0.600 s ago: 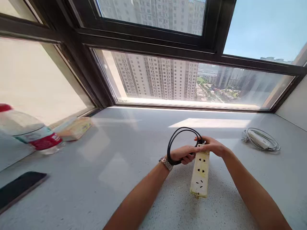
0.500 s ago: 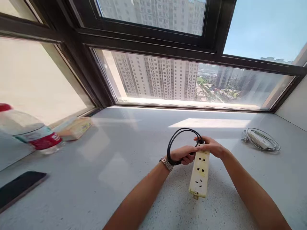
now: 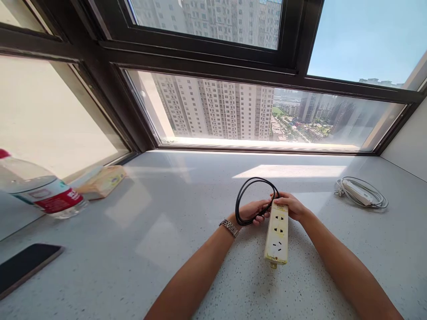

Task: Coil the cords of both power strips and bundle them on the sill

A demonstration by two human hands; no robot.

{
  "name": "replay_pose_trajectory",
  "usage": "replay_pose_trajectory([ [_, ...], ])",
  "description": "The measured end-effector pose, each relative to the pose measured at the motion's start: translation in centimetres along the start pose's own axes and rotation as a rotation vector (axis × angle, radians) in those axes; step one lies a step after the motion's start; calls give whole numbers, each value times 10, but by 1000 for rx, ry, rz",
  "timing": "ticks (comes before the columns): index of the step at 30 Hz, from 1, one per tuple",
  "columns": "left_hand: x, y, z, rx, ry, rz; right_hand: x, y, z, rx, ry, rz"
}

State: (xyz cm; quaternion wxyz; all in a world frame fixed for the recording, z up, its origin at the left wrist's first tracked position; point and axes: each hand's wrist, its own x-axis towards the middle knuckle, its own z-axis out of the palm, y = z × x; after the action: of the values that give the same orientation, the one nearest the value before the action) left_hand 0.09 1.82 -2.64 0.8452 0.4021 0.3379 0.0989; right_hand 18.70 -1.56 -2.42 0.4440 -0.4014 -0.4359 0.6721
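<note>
Both hands meet at the far end of a yellowed power strip (image 3: 276,233), which lies on the speckled bench (image 3: 133,249) with its long axis running near to far, sockets up. Left hand (image 3: 254,211): grip closed around a loop of black cord (image 3: 248,186) that arcs up and leftward from the strip's far end. Right hand (image 3: 292,206): grip closed on that same far end. Both hands equally near. Bottle (image 3: 43,195) and phone (image 3: 26,269) far left; white cable bundle (image 3: 362,195) right.
</note>
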Motion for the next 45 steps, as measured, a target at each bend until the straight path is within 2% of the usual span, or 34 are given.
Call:
replay_pose_trajectory([
  [6,-8,10,-16,-273,253,188,5,2,-18,61,249,-15],
  [10,-12,12,-11,-261,412,262,10,1,-42,55,399,-57],
  [13,-13,12,-5,-197,433,288,13,-1,-68,24,600,-106],
  [20,-14,10,-4,-153,436,307,1,-11,-142,-96,1266,-250],
  [23,-14,8,-5,-152,437,310,-9,-16,-161,-186,1424,-267],
  [27,-14,7,-3,-151,462,313,-18,-20,-161,-382,1575,-279],
  [33,-15,8,-1,-142,488,314,-25,-14,-143,-787,1656,-144],
  [36,-14,8,-2,-141,491,319,-30,-11,-139,-898,1653,-152],
  [38,-13,7,-3,-140,492,322,-32,-11,-137,-956,1602,-167],
  [41,-13,7,-3,-138,494,326,-33,-13,-132,-1059,1439,-117],
  [43,-13,6,-3,-134,498,329,-32,-13,-127,-1132,1378,-104],
  [45,-13,6,-3,-131,502,331,-30,-13,-121,-1210,1337,-179],
])
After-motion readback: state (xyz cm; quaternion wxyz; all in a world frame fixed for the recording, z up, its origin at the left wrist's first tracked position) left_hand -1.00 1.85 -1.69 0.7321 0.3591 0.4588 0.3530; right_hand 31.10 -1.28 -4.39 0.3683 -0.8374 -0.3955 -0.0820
